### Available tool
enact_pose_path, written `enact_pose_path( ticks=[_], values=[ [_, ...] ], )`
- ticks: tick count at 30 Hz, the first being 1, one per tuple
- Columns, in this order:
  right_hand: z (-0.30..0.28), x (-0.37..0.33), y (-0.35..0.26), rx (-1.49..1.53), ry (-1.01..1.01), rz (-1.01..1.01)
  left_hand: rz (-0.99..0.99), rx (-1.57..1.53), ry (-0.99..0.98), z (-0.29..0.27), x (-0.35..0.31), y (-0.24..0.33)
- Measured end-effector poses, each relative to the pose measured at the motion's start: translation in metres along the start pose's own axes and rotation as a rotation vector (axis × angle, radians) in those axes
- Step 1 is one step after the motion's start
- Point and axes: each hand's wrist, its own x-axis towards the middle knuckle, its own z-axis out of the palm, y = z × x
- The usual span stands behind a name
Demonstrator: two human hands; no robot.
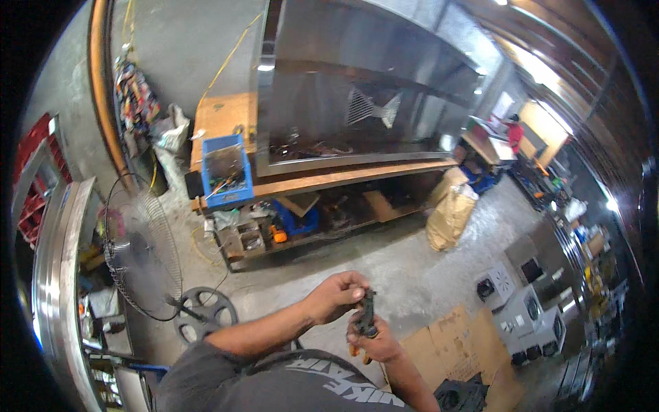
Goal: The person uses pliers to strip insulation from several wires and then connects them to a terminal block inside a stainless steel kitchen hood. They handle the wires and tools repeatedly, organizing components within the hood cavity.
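Note:
In front of my chest, both hands meet on a dark hand tool (368,317) whose exact kind I cannot make out. Orange parts that look like handle ends stick out below my right hand (379,342), which is closed around the tool's lower part. My left hand (338,295) is closed too, thumb and fingers pinching at the upper end of the same tool. Any small piece between those fingers is hidden.
A pedestal fan (143,250) stands at my left. Ahead, a workbench (329,180) carries a large shiny metal panel (329,89) and a blue bin (226,199) of tools. A brown sack (452,214), cardboard (439,343) and white fan units (525,319) lie rightward. Someone in red (515,132) is far off.

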Motion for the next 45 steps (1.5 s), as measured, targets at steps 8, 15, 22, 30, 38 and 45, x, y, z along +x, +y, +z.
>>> enact_pose_path(
  ticks=[8, 15, 22, 30, 38, 45],
  values=[
    [-0.076, 0.149, 0.012, 0.009, -0.174, 0.089, 0.22, 0.463, 0.392, -0.094, 0.1, 0.088],
    [-0.202, 0.291, 0.075, 0.488, 0.098, 0.284, 0.456, 1.145, 1.184, -0.298, 0.1, 0.171],
    [-0.251, 0.42, 0.042, 0.494, -0.158, 0.482, 0.156, 1.059, 1.682, -0.37, 0.05, 0.227],
    [-0.244, 0.559, 0.014, 0.066, -0.402, 0.36, 0.12, 2.073, 1.907, -0.405, 0.074, 0.292],
    [-0.254, 0.642, -0.02, -0.084, -0.375, 0.313, -0.015, 1.651, 1.043, -0.366, 0.282, 0.274],
    [-0.281, 0.694, -0.013, -0.005, -0.588, 0.321, -0.453, 1.943, 1.424, -0.564, 0.304, 0.284]
  ],
)
